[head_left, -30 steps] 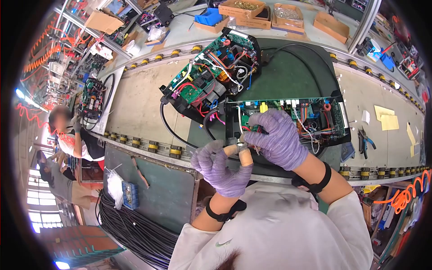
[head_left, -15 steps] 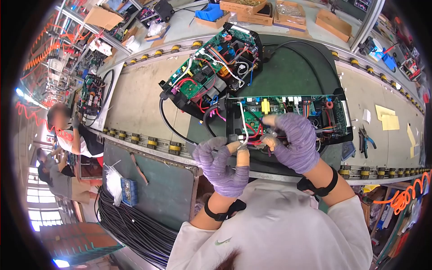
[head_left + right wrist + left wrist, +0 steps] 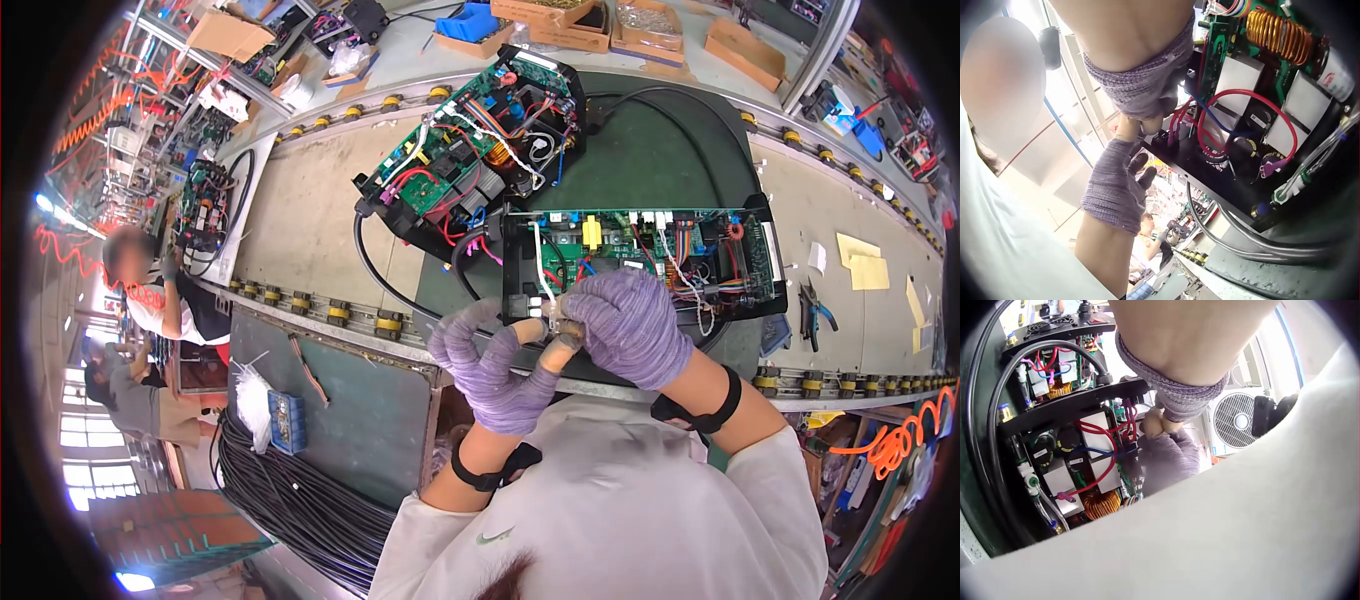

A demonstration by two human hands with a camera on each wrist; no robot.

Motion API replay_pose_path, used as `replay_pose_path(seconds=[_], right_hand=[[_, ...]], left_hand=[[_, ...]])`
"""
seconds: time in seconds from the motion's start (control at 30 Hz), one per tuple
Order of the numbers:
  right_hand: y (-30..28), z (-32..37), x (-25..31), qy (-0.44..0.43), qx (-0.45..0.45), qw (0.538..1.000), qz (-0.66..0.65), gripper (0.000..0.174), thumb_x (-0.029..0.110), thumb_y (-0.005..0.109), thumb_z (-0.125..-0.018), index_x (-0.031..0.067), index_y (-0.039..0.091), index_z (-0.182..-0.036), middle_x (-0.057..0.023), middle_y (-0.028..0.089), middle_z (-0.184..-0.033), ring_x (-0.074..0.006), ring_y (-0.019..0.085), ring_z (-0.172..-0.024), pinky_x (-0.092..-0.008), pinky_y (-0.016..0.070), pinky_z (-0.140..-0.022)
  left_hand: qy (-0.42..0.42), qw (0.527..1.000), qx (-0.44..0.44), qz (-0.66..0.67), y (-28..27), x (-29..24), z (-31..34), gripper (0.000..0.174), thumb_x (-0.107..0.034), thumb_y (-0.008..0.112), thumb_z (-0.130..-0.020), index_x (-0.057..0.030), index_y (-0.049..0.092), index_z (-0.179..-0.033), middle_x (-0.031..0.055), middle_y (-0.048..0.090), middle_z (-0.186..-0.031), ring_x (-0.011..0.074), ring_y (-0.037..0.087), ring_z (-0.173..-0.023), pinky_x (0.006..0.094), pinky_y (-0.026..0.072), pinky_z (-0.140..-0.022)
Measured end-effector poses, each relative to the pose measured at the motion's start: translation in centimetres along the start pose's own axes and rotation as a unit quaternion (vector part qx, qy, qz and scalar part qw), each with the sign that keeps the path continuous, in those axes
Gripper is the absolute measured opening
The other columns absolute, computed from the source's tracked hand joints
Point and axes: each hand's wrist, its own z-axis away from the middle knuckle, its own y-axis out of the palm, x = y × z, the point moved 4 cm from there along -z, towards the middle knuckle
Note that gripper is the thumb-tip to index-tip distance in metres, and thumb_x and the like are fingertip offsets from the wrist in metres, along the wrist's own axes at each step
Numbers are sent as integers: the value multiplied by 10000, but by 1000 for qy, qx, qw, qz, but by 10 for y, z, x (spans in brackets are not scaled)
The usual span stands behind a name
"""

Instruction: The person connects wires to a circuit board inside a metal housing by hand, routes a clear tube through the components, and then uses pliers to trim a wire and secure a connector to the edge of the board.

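The left hand (image 3: 492, 372) pinches the end of a white sleeved wire (image 3: 543, 265) between thumb and forefinger, its other fingers loosely bent; the right hand (image 3: 637, 330), fingers curled, pinches at the same end — exact contact hidden. The wire runs into an open circuit-board chassis (image 3: 622, 245) just beyond. Behind — set at an angle — sits a second chassis (image 3: 470, 160), then cardboard boxes (image 3: 745, 55).

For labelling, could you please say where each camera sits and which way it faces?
Head: worn there, facing forward and down at left hand, right hand; forearms, shirt show.
Left wrist: worn there, facing both hands at an open electronics chassis; left forearm, shirt show.
Right wrist: worn there, facing the same; both forearms, shirt show.
Both wrist views share a copper-wound coil.
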Motion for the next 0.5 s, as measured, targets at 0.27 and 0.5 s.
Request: replay_pose_path(seconds=[0.27,0.5], right_hand=[[-6,-6,2,-43,85,991,99,227,217,665,-715,142,692,-927,-44,647,-992,-231,634,-899,-387,496,-755],[-4,-16,-4,-66,181,974,118,194,256,630,-755,147,696,-900,-57,612,-969,-238,615,-948,-395,481,-783]], left_hand=[[110,988,-53,-96,1,-8,7,240,-306,837,-701,-194,697,-861,12,529,-1150,257,417,-1101,403,365,-933],[219,969,-58,-100,2,13,20,278,-356,801,-769,-230,673,-982,-9,531,-1150,252,450,-1086,388,403,-885]])
